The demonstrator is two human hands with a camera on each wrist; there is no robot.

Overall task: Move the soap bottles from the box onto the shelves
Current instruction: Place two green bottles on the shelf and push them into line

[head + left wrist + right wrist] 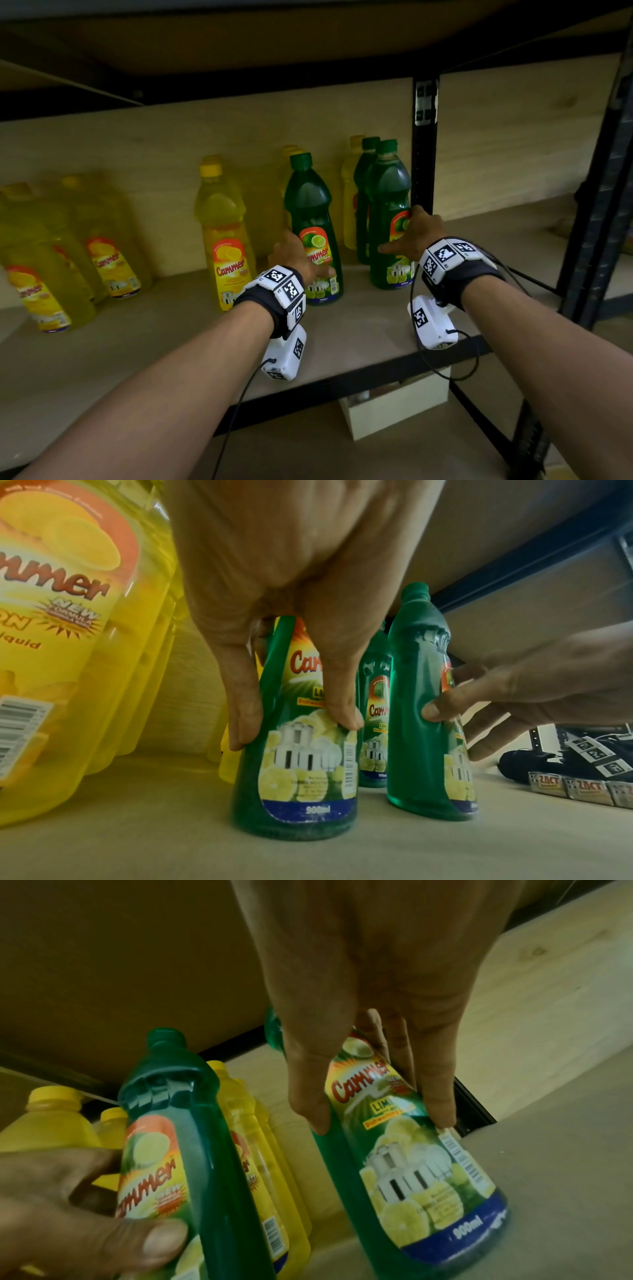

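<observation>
Two green soap bottles stand upright on the wooden shelf [154, 346]. My left hand [298, 255] grips the left green bottle [313, 233] around its labelled middle; in the left wrist view the thumb and fingers [342, 712] curl round that bottle [298, 772]. My right hand [412, 234] grips the right green bottle [388, 205] from its right side, beside the black post. In the right wrist view the right hand's fingers [440, 1110] clasp this bottle [418, 1172], whose base is on the shelf.
Several yellow soap bottles [224, 233] stand on the shelf to the left, and more green and yellow bottles [363, 192] stand behind. A black upright post [424, 147] is close on the right. The upper shelf is low overhead. A white box [394, 407] sits below.
</observation>
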